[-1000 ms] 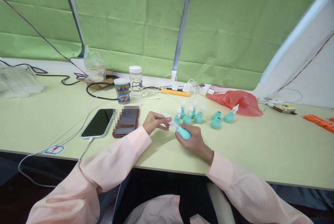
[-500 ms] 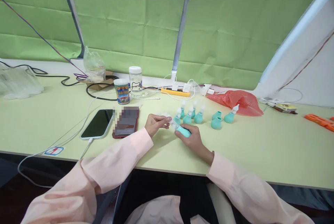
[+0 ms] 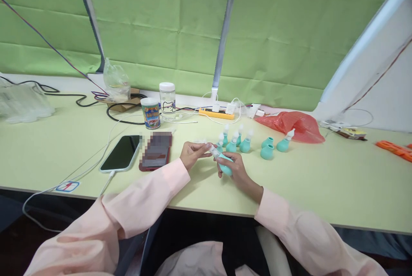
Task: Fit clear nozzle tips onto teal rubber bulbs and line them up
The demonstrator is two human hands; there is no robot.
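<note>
Centre of the frame, just below the middle: right hand (image 3: 236,171) wrapped around a teal bulb (image 3: 225,165), soft-looking, rubbery, pear-shaped, held tilted just above the surface (image 3: 322,190). Left hand (image 3: 192,153) pinched shut on the clear nozzle (image 3: 212,150) at the bulb's neck, fingertips closed on it. Whether the nozzle is fully seated cannot be told; the join is small and partly covered by fingers.

Progress, by judgement: just beyond the hands stands a cluster of finished bulbs (image 3: 234,143), teal bodies upright with pale translucent tips. One more capped bulb (image 3: 284,143) stands to the right, apart from the cluster. Between them, two bare bulbs (image 3: 267,148) with open necks and no tips, so those look left to do. The piece in hand reads as mid-assembly.

Left of centre: a dark phone (image 3: 121,152) on a white cable, glossy and flat, beside a red-cased phone (image 3: 156,150). Behind these, a printed cup (image 3: 150,112) and a clear jar (image 3: 168,99) with white lid. Right of the bulbs, a crumpled red plastic bag (image 3: 294,125), thin and shiny. Yellow power strip (image 3: 216,113) at the back edge. Green cloth backdrop (image 3: 273,31) across the upper frame, creased.
</note>
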